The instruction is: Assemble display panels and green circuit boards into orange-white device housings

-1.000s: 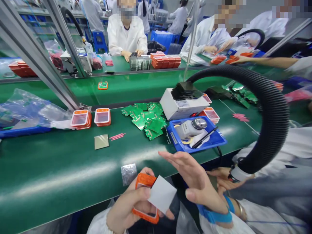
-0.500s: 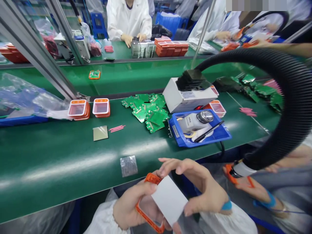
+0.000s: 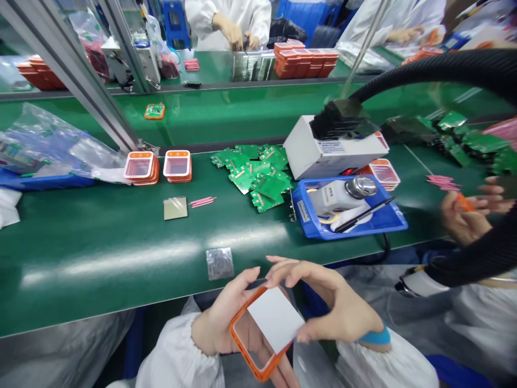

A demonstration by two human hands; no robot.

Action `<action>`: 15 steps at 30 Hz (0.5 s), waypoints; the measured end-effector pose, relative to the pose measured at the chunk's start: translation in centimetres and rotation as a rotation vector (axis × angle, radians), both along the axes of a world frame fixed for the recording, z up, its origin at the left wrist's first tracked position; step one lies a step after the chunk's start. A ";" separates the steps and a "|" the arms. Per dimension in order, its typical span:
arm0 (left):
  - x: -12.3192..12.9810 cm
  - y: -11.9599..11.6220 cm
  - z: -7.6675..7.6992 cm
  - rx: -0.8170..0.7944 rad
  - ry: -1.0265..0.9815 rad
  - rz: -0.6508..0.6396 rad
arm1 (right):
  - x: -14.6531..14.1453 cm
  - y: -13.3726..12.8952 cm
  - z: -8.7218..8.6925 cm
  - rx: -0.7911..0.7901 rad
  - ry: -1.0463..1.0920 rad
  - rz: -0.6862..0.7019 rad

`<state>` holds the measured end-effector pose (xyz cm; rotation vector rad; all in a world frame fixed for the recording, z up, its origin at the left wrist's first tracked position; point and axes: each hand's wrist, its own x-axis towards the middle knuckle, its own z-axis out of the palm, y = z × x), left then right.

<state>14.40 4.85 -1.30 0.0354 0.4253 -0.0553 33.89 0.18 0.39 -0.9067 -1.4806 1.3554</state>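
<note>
My left hand (image 3: pixel 226 318) cradles an orange frame (image 3: pixel 239 330) with a clear window, its palm and fingers beneath it and its thumb raised. A white square sheet (image 3: pixel 275 319) lies tilted over the upper right part of the frame. With thumb and fingers at opposite edges, my right hand (image 3: pixel 337 304) holds this sheet. A silvery square film (image 3: pixel 219 263) rests on the bench edge just above my hands. Farther back are a greyish square plate (image 3: pixel 175 208) and several pink strips (image 3: pixel 202 202).
Green circuit boards (image 3: pixel 269 186) are piled mid-bench, beside a blue tray (image 3: pixel 311 229) with a metal-topped bottle and a pen. Orange frame stacks (image 3: pixel 177 166) stand at the back left. A black hose (image 3: pixel 476 250) arches at right, near a co-worker's hands (image 3: pixel 464 215).
My left thumb has lifted off the frame, and the white sheet now sits farther over its upper part. The view has shifted; at right, the co-worker's hands have moved up over the bench.
</note>
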 end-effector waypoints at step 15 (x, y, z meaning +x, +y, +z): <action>0.6 0.1 0.2 -0.014 0.042 -0.022 | -0.2 -0.1 -0.4 -0.063 0.007 0.054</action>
